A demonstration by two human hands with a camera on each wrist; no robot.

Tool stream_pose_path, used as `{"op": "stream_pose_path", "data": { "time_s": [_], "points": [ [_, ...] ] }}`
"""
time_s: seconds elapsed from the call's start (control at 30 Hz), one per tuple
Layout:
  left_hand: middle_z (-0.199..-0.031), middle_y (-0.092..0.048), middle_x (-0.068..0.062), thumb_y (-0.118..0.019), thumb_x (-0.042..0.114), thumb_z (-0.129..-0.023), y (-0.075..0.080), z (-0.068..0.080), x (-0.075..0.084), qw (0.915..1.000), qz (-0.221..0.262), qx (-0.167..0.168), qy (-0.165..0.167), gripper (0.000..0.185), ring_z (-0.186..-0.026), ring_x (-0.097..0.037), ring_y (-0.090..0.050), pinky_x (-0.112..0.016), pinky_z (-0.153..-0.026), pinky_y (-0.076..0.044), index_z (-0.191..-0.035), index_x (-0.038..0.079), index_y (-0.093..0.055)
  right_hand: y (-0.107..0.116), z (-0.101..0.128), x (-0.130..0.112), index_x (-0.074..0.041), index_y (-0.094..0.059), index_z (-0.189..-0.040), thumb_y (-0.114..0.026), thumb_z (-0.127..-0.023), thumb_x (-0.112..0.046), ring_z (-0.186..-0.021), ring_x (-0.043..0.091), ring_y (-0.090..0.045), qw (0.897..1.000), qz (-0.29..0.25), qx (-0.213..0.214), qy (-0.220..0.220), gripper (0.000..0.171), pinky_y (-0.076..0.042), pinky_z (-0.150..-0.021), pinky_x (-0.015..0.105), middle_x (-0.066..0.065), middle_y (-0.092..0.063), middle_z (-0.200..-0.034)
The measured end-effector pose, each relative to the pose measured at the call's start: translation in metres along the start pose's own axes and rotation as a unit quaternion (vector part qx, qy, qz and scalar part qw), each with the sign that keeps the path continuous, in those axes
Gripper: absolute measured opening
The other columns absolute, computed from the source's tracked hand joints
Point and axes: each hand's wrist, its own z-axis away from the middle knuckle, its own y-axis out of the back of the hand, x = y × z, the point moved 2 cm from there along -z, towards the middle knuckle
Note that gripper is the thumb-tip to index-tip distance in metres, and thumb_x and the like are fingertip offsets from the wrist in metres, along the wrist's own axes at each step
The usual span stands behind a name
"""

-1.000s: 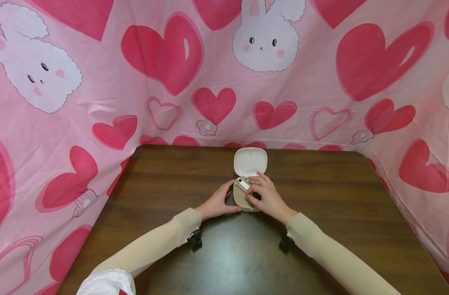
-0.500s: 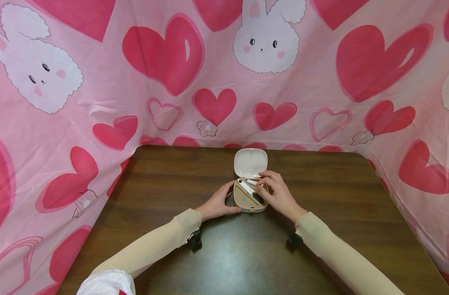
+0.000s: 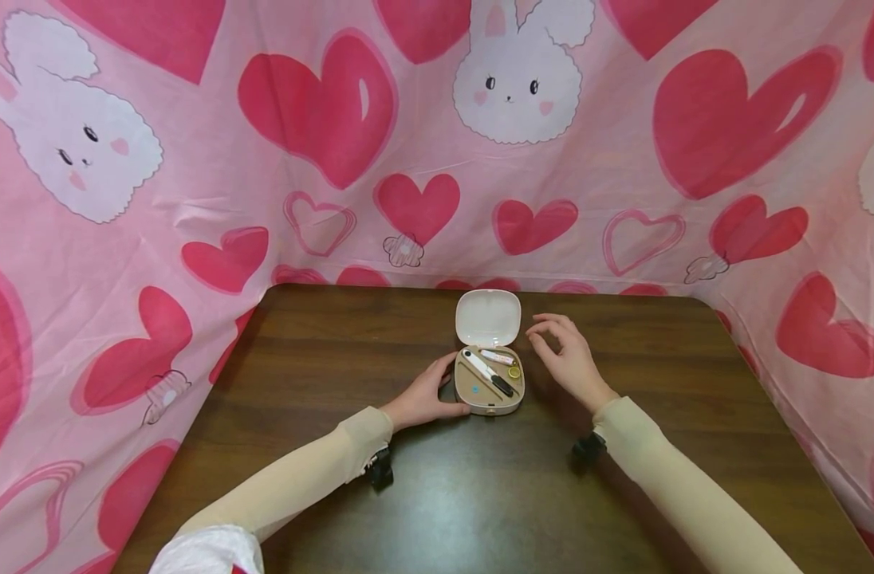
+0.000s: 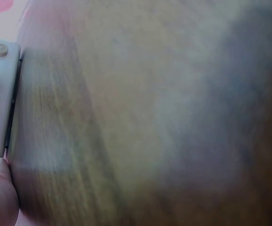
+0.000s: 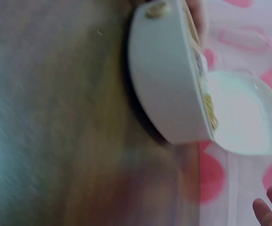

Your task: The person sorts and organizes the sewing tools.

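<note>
Right hand [image 3: 569,359] has lifted off the small cream hinged plastic case [image 3: 489,387] and now hovers just right of it — fingers loosely spread, holding nothing. Case sits mid dark wooden bench [image 3: 336,351], lid still open, white pen-shaped tool [image 3: 485,372] and small pink piece [image 3: 498,357] seated inside. Judged: loading done, closing left. Left hand [image 3: 424,395] grips the case's left edge.
</note>
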Motion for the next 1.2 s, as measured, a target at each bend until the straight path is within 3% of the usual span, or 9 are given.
{"op": "stream_pose_path", "data": {
  "time_s": [0.17,0.3,0.4,0.6,0.73,0.83,1.03,1.2],
  "points": [
    [-0.165,-0.031,-0.013,-0.089,0.023,-0.083,0.0,0.0,0.0,1.0,0.0,0.001,0.001,0.104,-0.15,-0.024,-0.037,-0.035,-0.121,-0.038,-0.163,0.008,-0.025,0.011,-0.012,0.008,0.001,-0.072,-0.11,-0.066,-0.102,-0.009,-0.122,0.034,-0.058,1.0,-0.006,0.019,-0.003,0.014,-0.051,-0.096,0.048,0.022,-0.064,-0.132],
    [-0.165,-0.031,-0.013,-0.089,0.022,-0.084,0.0,0.0,0.002,1.0,-0.001,0.001,0.002,0.103,-0.15,-0.024,-0.037,-0.035,-0.121,-0.037,-0.163,0.007,-0.025,0.016,-0.018,0.013,0.0,-0.067,-0.122,-0.063,-0.105,-0.015,-0.114,0.024,-0.061,0.999,-0.022,0.016,-0.043,0.023,-0.05,-0.091,0.021,0.018,-0.067,-0.127],
    [-0.165,-0.031,-0.014,-0.088,0.022,-0.084,0.0,0.0,0.003,1.0,-0.001,0.001,0.003,0.103,-0.15,-0.025,-0.037,-0.035,-0.121,-0.038,-0.163,0.007,-0.024,0.018,-0.022,0.016,0.001,-0.061,-0.131,-0.06,-0.107,-0.021,-0.106,0.014,-0.062,0.996,-0.039,0.007,-0.08,0.031,-0.047,-0.088,0.012,0.02,-0.067,-0.127],
    [-0.165,-0.031,-0.014,-0.088,0.023,-0.084,0.0,0.001,0.004,1.0,-0.001,-0.001,0.006,0.103,-0.149,-0.027,-0.039,-0.037,-0.121,-0.038,-0.163,0.007,-0.024,0.014,-0.032,0.021,0.01,-0.057,-0.135,-0.055,-0.109,-0.018,-0.095,-0.002,-0.061,0.991,-0.087,-0.015,-0.103,0.037,-0.057,-0.083,0.02,0.032,-0.064,-0.129],
    [-0.165,-0.03,-0.013,-0.088,0.022,-0.084,0.0,0.001,0.004,0.9999,-0.002,-0.003,0.011,0.104,-0.15,-0.024,-0.038,-0.034,-0.121,-0.038,-0.164,0.008,-0.023,0.01,-0.04,0.022,0.009,-0.059,-0.132,-0.054,-0.11,-0.021,-0.091,-0.006,-0.06,0.99,-0.077,-0.031,-0.111,0.038,-0.059,-0.081,0.024,0.033,-0.064,-0.129],
    [-0.166,-0.03,-0.013,-0.089,0.022,-0.083,-0.001,0.001,0.004,0.9999,-0.001,-0.002,0.01,0.104,-0.15,-0.023,-0.037,-0.033,-0.121,-0.037,-0.164,0.008,-0.023,0.007,-0.045,0.02,0.007,-0.061,-0.13,-0.054,-0.11,-0.025,-0.093,0.005,-0.063,0.991,-0.057,-0.04,-0.115,0.039,-0.06,-0.082,0.027,0.031,-0.064,-0.128],
    [-0.166,-0.03,-0.012,-0.09,0.023,-0.082,0.0,-0.001,0.003,0.9999,0.0,-0.001,0.01,0.106,-0.15,-0.022,-0.036,-0.032,-0.121,-0.037,-0.164,0.009,-0.024,0.001,-0.054,0.016,0.007,-0.056,-0.135,-0.052,-0.111,-0.03,-0.114,0.043,-0.061,0.987,-0.072,-0.058,-0.133,0.045,-0.059,-0.095,0.054,0.032,-0.06,-0.132],
    [-0.165,-0.031,-0.012,-0.09,0.029,-0.082,0.0,-0.001,0.002,0.9999,0.003,-0.001,0.013,0.106,-0.15,-0.024,-0.037,-0.037,-0.121,-0.038,-0.163,0.01,-0.025,-0.004,-0.065,0.015,0.009,-0.051,-0.14,-0.048,-0.112,-0.034,-0.123,0.05,-0.058,0.979,-0.091,-0.085,-0.161,0.052,-0.055,-0.099,0.061,0.033,-0.055,-0.139]
  ]
}}
